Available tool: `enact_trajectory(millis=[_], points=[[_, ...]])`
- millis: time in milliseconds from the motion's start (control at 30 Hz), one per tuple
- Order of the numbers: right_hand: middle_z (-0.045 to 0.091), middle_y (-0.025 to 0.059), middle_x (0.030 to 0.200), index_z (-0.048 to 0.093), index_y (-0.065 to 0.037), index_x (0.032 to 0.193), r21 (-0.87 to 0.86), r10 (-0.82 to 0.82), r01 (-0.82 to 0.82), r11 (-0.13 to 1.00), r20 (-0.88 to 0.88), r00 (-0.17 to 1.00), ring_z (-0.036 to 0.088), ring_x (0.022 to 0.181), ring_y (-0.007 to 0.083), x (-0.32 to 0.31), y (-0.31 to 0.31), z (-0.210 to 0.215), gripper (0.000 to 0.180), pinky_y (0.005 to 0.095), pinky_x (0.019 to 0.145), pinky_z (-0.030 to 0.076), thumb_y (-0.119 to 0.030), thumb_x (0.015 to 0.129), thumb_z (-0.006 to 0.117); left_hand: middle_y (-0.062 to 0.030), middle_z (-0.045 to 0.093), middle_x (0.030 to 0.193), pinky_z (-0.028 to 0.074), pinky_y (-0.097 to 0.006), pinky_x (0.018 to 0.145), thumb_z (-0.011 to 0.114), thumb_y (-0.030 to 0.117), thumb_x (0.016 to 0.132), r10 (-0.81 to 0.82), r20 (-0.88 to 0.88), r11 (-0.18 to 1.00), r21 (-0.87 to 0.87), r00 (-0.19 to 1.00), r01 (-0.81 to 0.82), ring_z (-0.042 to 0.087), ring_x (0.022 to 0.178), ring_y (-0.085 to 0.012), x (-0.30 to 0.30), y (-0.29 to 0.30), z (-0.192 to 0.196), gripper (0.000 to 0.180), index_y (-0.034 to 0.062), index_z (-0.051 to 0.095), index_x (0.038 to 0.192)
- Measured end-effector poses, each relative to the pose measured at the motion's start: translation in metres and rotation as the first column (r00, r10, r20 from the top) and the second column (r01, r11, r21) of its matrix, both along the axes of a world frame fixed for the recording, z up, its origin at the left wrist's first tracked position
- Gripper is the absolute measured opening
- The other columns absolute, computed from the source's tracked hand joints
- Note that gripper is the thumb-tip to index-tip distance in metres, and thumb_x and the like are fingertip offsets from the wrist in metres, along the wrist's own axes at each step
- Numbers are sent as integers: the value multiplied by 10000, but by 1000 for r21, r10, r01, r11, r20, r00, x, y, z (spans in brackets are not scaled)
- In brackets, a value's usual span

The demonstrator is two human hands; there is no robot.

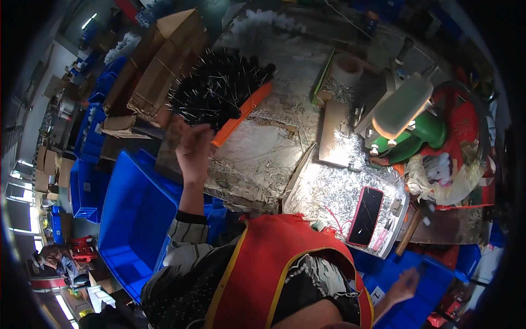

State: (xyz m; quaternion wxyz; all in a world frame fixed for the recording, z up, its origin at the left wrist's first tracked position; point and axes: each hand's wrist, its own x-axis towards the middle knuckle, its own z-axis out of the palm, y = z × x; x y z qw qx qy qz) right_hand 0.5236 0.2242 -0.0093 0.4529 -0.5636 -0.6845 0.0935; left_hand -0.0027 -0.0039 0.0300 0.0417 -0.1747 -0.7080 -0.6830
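Observation:
My left hand (194, 141) is at the near left edge of a heap of small black pieces with thin shiny metal pins (219, 88). Its fingers are bent and closed against the heap; what they grip is hidden. An orange tray edge (244, 114) borders the heap on the right. Low on the right, my right hand (404, 286) is over a blue bin (433, 290), away from the bench. Its fingers look curled but are blurred, and a dark smudge shows by the fingertips.
A bench press with a green body (419, 137) and a lit lamp (402, 107) stands at the right. Below it, a phone (366, 215) lies on a tray (329, 189) strewn with metal bits. A blue crate (137, 219) and a cardboard box (167, 66) are left.

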Motion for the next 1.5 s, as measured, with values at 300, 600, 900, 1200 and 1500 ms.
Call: enact_trajectory(millis=[300, 600, 900, 1200, 1500], points=[[482, 82, 558, 493, -12, 670, -173, 887, -907, 384, -203, 414, 471, 463, 173, -323, -49, 5, 130, 276, 445, 380, -11, 758, 589, -48, 536, 980, 428, -259, 777, 573, 4, 778, 192, 159, 940, 253, 968, -228, 522, 877, -134, -65, -58, -54, 329, -11, 512, 1101], [568, 148, 655, 565, 21, 779, -383, 943, -911, 155, -217, 252, 574, 577, 219, -454, -36, 25, 168, 296, 541, 433, -146, 796, 578, -67, 519, 1030, 414, -274, 805, 546, 64, 797, 155, 418, 919, 272, 895, -286, 506, 948, -158, -116, -52, -80, 430, -35, 432, 1200], [596, 215, 819, 535, 87, 883, -378, 812, -885, 270, -405, 421, 593, 727, 294, -522, -16, 29, 370, 348, 662, 454, -267, 795, 592, -35, 579, 969, 431, -294, 753, 417, 130, 872, -144, 534, 812, 545, 833, -209, 545, 859, -157, -180, -62, -96, 254, 69, 540, 1086], [422, 333, 1137, 591, 107, 704, -55, 895, -903, 426, 175, 411, 396, 1039, 489, -583, -33, 23, 467, 450, 872, 392, -344, 812, 539, -46, 577, 1063, 382, -327, 875, 496, 250, 841, -244, 576, 881, 469, 780, -71, 524, 988, -187, -213, -64, -89, 322, 69, 538, 1104], [393, 277, 1205, 616, 88, 736, -22, 862, -893, 450, 271, 428, 368, 1065, 434, -577, -21, 23, 381, 464, 891, 374, -283, 782, 542, -66, 585, 997, 435, -312, 798, 589, 121, 769, -346, 417, 849, 521, 840, 91, 550, 925, -171, -198, -56, -106, 269, 51, 557, 1027]])
